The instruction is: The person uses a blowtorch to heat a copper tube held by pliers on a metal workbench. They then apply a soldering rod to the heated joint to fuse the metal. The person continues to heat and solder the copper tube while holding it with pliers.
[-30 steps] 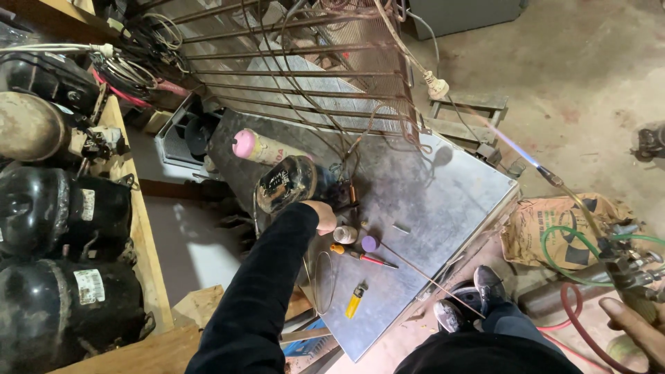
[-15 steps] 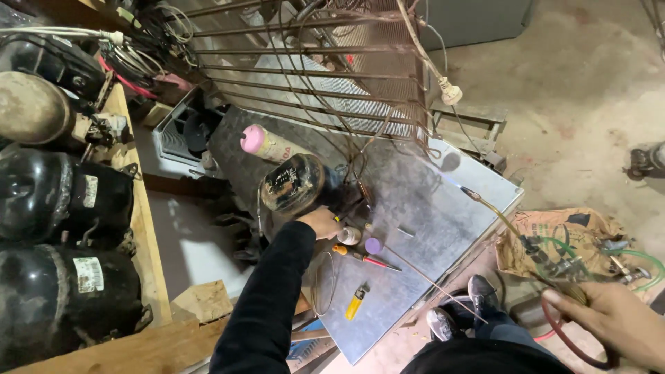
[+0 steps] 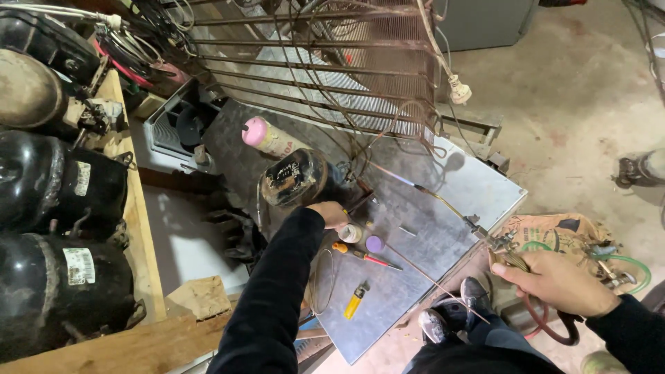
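Note:
My left hand (image 3: 331, 213) rests beside a black compressor (image 3: 294, 176) lying on a grey metal panel (image 3: 443, 228), its fingers closed on a dark tool (image 3: 360, 201) that points at the copper pipes. My right hand (image 3: 554, 280) grips the brass handle of a torch (image 3: 495, 242). Its long thin nozzle reaches left, and a pale blue flame (image 3: 391, 173) burns near the pipes just right of the compressor. Red and green hoses (image 3: 627, 270) trail from the torch handle.
A pink-capped gas can (image 3: 267, 137) lies behind the compressor. An orange-handled screwdriver (image 3: 353, 253), purple cap (image 3: 375, 243), small white jar (image 3: 350, 233), yellow lighter (image 3: 355, 301) and thin rod (image 3: 433, 280) lie on the panel. A rusty condenser grid (image 3: 312, 62) stands behind, with old compressors (image 3: 62, 284) on a wooden shelf at left.
My right hand has come into view from the lower right with the torch, and the flame has swung left toward the compressor's pipes. My left hand stays by the compressor.

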